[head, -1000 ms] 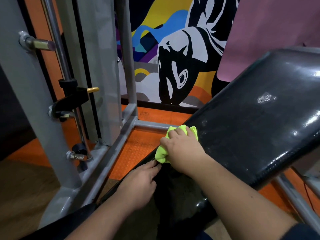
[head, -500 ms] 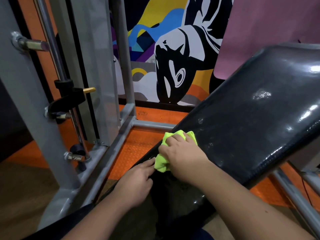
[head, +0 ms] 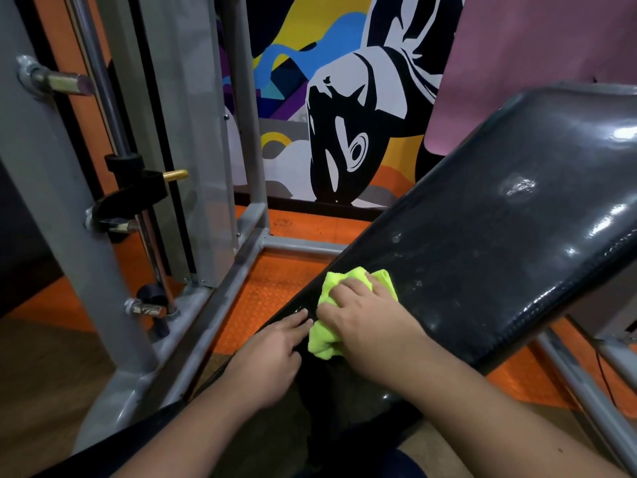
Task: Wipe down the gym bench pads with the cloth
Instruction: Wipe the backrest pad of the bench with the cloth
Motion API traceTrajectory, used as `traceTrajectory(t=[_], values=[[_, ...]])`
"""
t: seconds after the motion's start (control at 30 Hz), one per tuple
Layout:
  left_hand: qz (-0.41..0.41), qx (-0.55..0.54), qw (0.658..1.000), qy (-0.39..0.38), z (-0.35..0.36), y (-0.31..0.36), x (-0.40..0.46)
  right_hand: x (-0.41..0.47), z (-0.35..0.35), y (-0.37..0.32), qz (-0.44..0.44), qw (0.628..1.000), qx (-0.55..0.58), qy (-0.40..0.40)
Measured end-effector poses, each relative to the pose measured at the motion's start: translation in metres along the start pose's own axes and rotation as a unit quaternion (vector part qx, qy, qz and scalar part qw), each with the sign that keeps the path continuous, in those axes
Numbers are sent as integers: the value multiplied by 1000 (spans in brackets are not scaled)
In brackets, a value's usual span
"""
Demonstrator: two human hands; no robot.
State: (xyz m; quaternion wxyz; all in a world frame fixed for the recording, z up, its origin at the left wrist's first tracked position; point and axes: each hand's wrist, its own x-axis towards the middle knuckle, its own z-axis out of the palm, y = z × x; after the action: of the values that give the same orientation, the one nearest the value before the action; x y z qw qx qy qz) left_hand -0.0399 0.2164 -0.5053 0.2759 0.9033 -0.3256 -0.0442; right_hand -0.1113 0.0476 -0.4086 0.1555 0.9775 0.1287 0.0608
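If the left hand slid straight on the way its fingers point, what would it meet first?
The left hand points up and right along the lower edge of the black bench pad. Its fingertips are nearly at the yellow-green cloth under the right hand, so it would likely meet the cloth first, though depth is unclear.

Not much moved in that second tbh. The right hand slid the yellow cloth a little down and toward the left edge of the black bench pad, so more cloth pokes out past the fingers. The left hand shifted with it, fingertips now almost touching the cloth.
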Motion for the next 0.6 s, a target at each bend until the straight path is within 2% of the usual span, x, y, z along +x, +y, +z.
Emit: traceTrajectory(t=[0.13, 0.27, 0.4, 0.53, 0.6], values=[[-14, -2, 1000, 8, -1, 4, -1, -4, -4, -3, 14, 1000, -2, 19], [-19, 1, 1000, 13, -2, 4, -2, -16, 4, -1, -24, 999, 7, 41], [-17, 0, 1000, 18, -3, 8, -4, -19, -2, -6, 6, 999, -2, 44], [-20, 6, 1000, 13, -5, 10, -5, -33, 11, -7, -48, 998, -6, 52], [-18, 5, 1000, 11, -6, 12, -6, -35, 6, -3, -41, 998, 2, 48]])
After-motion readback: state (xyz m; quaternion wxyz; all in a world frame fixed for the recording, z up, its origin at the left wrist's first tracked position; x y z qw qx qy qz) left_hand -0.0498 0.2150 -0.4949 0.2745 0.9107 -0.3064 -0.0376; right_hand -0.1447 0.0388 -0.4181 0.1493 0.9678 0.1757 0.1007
